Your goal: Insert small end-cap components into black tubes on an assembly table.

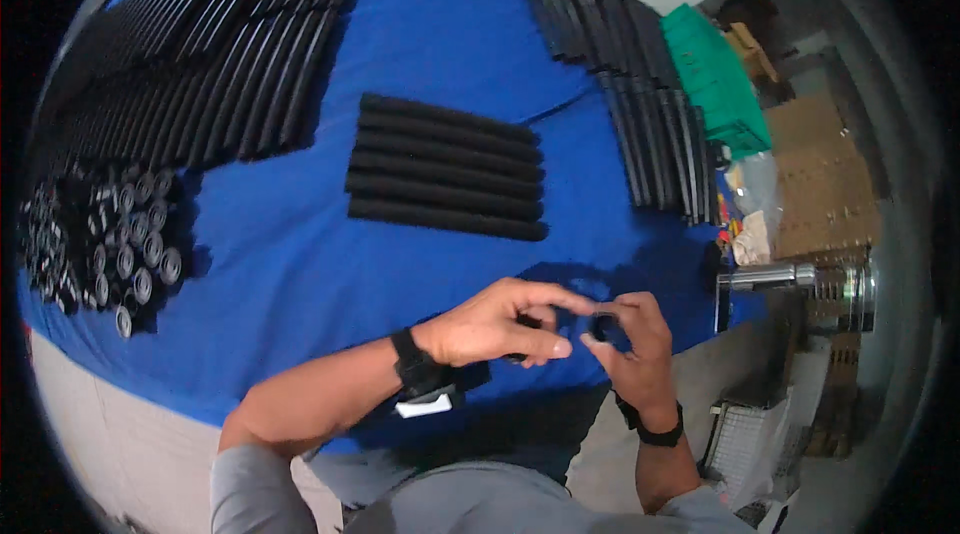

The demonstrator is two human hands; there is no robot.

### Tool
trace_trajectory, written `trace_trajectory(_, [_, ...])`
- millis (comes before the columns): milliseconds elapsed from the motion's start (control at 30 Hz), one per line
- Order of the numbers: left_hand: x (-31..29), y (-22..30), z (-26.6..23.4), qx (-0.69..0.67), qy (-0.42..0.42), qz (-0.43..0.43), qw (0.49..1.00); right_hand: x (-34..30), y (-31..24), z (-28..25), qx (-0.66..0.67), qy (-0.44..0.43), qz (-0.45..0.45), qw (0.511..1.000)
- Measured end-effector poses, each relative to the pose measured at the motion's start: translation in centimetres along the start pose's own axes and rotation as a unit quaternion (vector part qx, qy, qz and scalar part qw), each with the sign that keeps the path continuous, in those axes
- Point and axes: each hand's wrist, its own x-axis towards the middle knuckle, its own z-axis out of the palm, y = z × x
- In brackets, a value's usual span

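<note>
My left hand (500, 322) is near the table's front edge, its fingers curled around a small black part (524, 323) that is mostly hidden. Its index finger reaches across to my right hand (640, 346). Between the thumb and fingers of the right hand is a small black round piece (604, 326), too small to tell its exact kind. Just beyond both hands lie several black tubes (445, 170), side by side on the blue cloth (300, 279). Each wrist wears a black band, and a white tag hangs by the left one.
Long rows of black tubes (260, 54) cover the far left. Black round caps (125, 259) are heaped at the left edge. More dark tubes (655, 149) lie at the right, beside a green crate (715, 79). A shiny metal cylinder (770, 277) stands out at the right edge.
</note>
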Motion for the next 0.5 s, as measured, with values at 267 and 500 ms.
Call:
trace_trajectory(267, [0.8, -0.6, 0.1, 0.03, 0.033, -0.036, 0.998, -2.3, 4.7, 0.2, 0.686, 0.193, 0.207, 0.67])
trace_trajectory(500, [0.0, 0.4, 0.2, 0.066, 0.029, 0.001, 0.997, -3.4, 2.5, 4.1, 0.731, 0.025, 0.477, 0.488])
